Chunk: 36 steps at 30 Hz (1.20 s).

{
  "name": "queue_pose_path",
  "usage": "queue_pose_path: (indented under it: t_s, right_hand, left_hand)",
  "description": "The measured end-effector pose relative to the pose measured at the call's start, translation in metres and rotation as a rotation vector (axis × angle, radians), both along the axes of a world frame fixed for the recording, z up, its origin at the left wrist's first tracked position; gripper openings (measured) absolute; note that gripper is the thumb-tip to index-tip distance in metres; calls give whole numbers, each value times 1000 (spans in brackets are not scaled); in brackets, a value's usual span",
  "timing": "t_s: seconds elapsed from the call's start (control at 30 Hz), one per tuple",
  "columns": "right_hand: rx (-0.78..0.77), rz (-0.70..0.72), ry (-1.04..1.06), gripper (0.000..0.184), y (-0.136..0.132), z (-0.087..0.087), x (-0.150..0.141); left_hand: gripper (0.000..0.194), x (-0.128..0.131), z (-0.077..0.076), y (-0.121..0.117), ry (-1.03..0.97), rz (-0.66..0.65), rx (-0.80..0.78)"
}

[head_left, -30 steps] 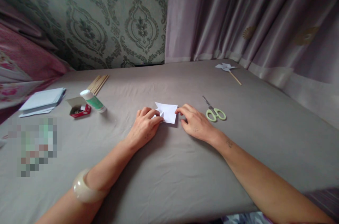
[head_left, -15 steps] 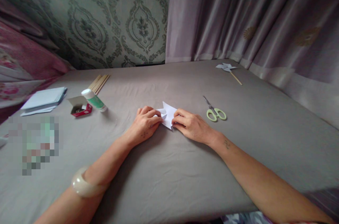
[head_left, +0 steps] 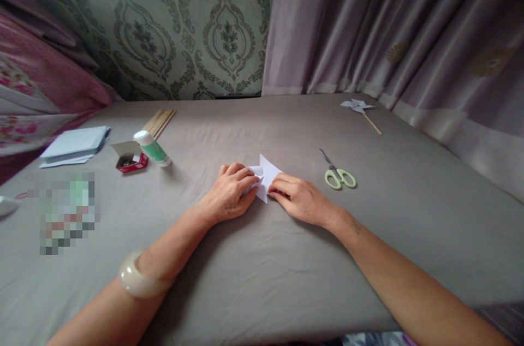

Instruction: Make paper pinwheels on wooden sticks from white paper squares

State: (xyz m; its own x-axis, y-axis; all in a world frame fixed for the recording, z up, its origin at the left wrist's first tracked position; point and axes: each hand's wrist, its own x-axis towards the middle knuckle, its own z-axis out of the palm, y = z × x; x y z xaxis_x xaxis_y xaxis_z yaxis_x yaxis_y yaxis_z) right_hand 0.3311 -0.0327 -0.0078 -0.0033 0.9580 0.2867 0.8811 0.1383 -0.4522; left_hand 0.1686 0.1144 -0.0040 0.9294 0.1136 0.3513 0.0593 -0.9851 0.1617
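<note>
A small white paper pinwheel, with pointed corners and a curled flap, lies low over the cloth between my hands. My left hand is closed on its left side, fingers pressing the curled part. On the right edge, my right hand pinches the paper, its fingertips partly hidden under the hand. Just right of that hand lie scissors with light green handles, their blades pointing away from me.
Left of my hands stand a white-and-green glue stick and an open red box of small metal pieces. Wooden sticks and stacked paper lie farther left. A pinwheel on a stick lies at the back right.
The camera view has shifted slightly, so the table things appear a little farther right. Both hands stay on the paper; my right fingers have moved slightly down its right edge.
</note>
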Motion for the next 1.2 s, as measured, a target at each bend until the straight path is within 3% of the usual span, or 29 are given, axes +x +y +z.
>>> queue_pose_path:
  t_s: [0.57, 1.2]
  right_hand:
    - [21, -446, 232, 10, 17, -11, -14]
    - [54, -524, 226, 10, 24, -15, -16]
  left_hand:
    - [26, 2, -3, -5, 57, 10, 38]
    - [24, 2, -5, -5, 46, 24, 20]
